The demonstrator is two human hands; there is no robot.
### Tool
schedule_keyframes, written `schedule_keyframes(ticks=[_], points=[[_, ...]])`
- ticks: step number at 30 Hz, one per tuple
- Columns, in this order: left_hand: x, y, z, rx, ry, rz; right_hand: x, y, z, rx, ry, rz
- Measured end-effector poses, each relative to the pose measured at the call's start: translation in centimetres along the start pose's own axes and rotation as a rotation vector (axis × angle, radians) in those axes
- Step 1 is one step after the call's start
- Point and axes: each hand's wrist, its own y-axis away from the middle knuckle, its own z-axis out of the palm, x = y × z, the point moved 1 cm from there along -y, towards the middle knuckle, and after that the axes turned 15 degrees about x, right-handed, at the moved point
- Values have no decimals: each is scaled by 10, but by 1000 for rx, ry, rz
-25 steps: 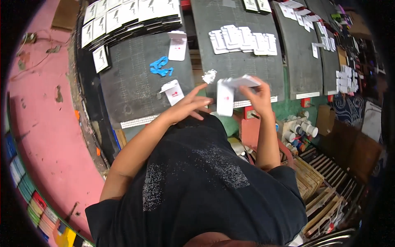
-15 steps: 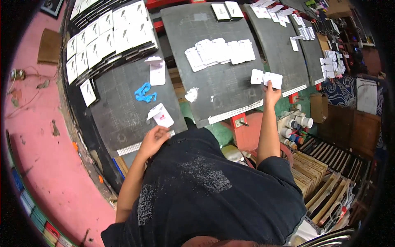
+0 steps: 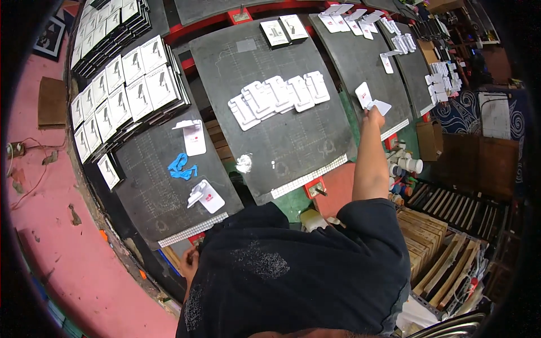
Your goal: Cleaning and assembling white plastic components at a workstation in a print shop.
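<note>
My right hand [image 3: 373,117] grips a white folding stand [image 3: 381,106] over the right-hand black board; its upright plate [image 3: 363,94] bears a small red print. Low at the left, beside the board's front edge, my left hand [image 3: 190,262] hangs with its fingers dim and partly hidden. Nearest to it, an unfolded white stand with red print [image 3: 211,198] rests on the left board [image 3: 152,208]. Another unfolded stand [image 3: 194,139] is farther back there. Several flat white stands [image 3: 276,96] overlap in a row on the middle board [image 3: 293,146].
Stacked white boxes [image 3: 118,104] fill the far left, with one box [image 3: 109,171] apart. Two boxes [image 3: 283,32] lie at the middle board's back. A blue strip [image 3: 181,167] and a white crumpled bit [image 3: 244,163] lie nearer. More stands [image 3: 349,22] are back right; wooden frames [image 3: 425,236] lean low right.
My right hand has carried the stand from the middle board's right edge over to the right-hand board. My left hand has dropped back from near the stand to beside the board's front edge.
</note>
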Motion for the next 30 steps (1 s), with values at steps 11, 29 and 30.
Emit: schedule_keyframes(ticks=[11,29,30], points=[[-5,31,-5,-16,361,-359,-26,-1,77,146,421,-670],[33,37,-4,-84,477,-491,-17,-41,178,-266,93,-604],[32,37,-4,-73,459,-484,-10,-23,171,26,323,-625]])
